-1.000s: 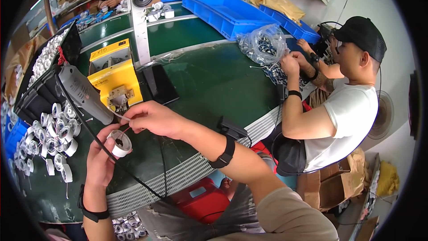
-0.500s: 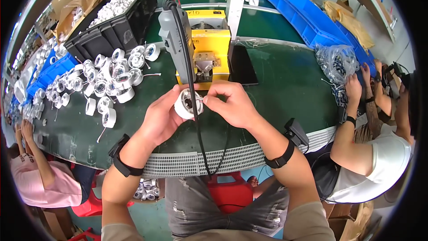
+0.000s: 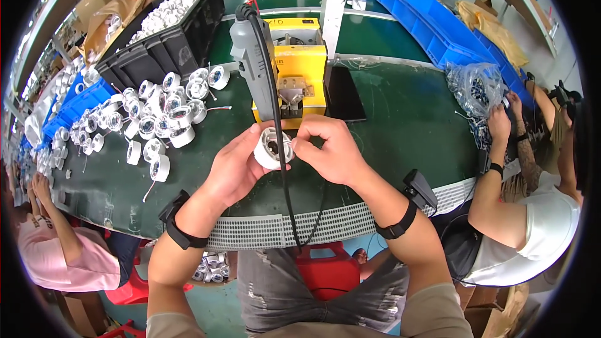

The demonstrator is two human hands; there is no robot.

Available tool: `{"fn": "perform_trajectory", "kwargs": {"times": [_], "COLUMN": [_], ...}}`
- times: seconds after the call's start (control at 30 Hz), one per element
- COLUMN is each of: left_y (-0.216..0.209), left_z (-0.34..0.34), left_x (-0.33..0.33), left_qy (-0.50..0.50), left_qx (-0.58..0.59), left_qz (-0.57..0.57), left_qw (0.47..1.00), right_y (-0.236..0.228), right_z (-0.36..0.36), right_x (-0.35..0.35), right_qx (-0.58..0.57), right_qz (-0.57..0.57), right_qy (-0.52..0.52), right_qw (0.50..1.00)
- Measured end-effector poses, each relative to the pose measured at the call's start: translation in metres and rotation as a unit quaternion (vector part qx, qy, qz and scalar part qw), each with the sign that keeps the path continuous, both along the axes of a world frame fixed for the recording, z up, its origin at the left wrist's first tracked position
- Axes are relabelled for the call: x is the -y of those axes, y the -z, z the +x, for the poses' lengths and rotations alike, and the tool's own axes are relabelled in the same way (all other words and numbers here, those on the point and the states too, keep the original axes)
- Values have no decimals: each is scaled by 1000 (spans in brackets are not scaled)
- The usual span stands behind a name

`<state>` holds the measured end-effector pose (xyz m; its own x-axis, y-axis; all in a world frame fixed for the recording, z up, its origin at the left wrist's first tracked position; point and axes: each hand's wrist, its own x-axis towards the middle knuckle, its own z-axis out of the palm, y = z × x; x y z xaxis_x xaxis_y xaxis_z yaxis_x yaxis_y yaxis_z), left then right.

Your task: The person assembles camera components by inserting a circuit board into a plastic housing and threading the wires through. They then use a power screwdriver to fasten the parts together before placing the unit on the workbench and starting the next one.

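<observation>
My left hand [image 3: 233,168] cups a white round housing [image 3: 264,155] with a dark, open middle, its fingers closed round the left side and underneath. At the rim's right side, the thumb and forefinger of my right hand [image 3: 330,151] pinch what looks like a thin pale wire, mostly hidden by the fingertips. A black cable [image 3: 275,87] hangs down in front of the housing and covers part of it. Just beyond my hands stands a yellow screw feeder [image 3: 300,62], with a grey electric screwdriver [image 3: 253,66] upright at its left side.
Many similar white housings [image 3: 169,109], some with wires, lie piled at left before a black crate [image 3: 153,50] of white parts. A black flat pad [image 3: 345,94] lies right of the feeder. Blue trays [image 3: 426,22] and a clear bag [image 3: 472,84] are right. Co-workers [image 3: 523,225] sit either side.
The whole view has shifted slightly, so everything appears a little further right. My hands keep their hold on the housing, and my right fingertips stay at its rim.
</observation>
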<state>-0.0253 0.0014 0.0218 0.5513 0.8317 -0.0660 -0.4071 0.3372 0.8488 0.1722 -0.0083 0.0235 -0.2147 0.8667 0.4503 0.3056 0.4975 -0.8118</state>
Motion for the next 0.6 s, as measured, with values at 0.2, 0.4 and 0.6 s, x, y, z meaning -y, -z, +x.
{"fn": "perform_trajectory", "kwargs": {"times": [0.2,0.4,0.6], "left_y": [6,5,10], "left_z": [1,2,5], "left_x": [-1,-1,3], "left_qy": [1,2,-49], "left_qx": [9,30,-17], "left_qz": [44,62,105], "left_qw": [999,998,993], "right_y": [3,8,2], "right_z": [0,6,2], "right_x": [-3,-7,-2], "right_qx": [-13,-137,-68], "right_qz": [-78,-208,-185], "right_qy": [-50,-94,-34], "right_qw": [996,964,980]}}
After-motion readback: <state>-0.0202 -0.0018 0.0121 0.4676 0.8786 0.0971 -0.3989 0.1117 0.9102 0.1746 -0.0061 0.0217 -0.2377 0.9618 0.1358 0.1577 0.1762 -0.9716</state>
